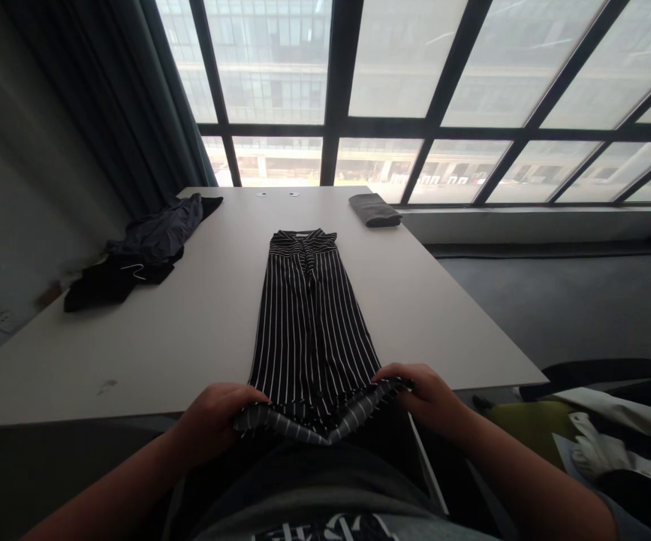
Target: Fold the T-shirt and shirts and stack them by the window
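Black trousers with thin white stripes lie lengthwise on the pale table, the gathered waist at the far end and the legs toward me. Their hem hangs over the near edge and sags in a V, showing its greyer inside. My left hand is closed on the hem's left corner. At the right corner, my right hand pinches the cloth, thumb side on top. Both hands are just off the table's front edge, close to my body.
The white table reaches to the windows. Dark crumpled clothes lie along its left side. A folded grey cloth rests at the far right corner. More clothes are piled low at my right. A dark curtain hangs behind on the left.
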`<action>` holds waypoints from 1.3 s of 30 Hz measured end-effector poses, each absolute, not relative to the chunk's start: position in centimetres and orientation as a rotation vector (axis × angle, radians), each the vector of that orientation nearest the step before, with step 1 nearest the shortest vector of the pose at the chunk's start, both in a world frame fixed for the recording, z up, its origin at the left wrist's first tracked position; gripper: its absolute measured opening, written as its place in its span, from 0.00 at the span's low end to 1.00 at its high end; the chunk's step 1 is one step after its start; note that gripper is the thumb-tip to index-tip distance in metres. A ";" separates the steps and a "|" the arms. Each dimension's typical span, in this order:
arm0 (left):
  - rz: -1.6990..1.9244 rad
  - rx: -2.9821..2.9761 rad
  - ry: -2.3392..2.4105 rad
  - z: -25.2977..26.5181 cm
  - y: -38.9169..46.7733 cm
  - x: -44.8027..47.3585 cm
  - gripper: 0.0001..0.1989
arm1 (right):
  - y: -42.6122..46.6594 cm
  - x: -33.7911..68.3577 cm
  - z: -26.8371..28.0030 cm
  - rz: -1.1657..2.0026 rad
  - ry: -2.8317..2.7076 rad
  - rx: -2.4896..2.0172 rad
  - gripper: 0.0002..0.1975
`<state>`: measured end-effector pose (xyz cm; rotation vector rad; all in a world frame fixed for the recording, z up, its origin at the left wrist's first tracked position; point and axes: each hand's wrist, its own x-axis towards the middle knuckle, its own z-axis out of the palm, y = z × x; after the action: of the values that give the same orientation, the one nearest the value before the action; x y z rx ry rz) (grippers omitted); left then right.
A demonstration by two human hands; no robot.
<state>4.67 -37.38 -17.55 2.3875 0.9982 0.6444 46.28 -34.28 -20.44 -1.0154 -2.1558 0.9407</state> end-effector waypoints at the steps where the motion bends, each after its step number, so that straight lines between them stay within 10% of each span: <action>1: 0.661 2.347 1.030 -17.0 -36.9 4.9 0.13 | -33.7 46.0 -20.0 0.963 -2.102 -1.057 0.15; 12: 0.661 1.978 1.593 -15.5 -24.3 5.5 0.14 | -21.4 43.1 -20.9 1.096 -1.679 -1.414 0.17; 21: 0.417 2.164 2.058 -20.2 -22.1 6.6 0.20 | -20.5 41.6 -23.5 0.238 -2.098 -1.448 0.20; 39: 0.069 2.746 1.279 -23.6 -25.0 7.8 0.31 | -22.6 40.4 -25.4 0.358 -2.694 -1.376 0.36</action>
<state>7.79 -25.02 -23.55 2.7462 1.2787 0.0690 40.41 -22.64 -25.36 -1.3762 -2.6936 0.3584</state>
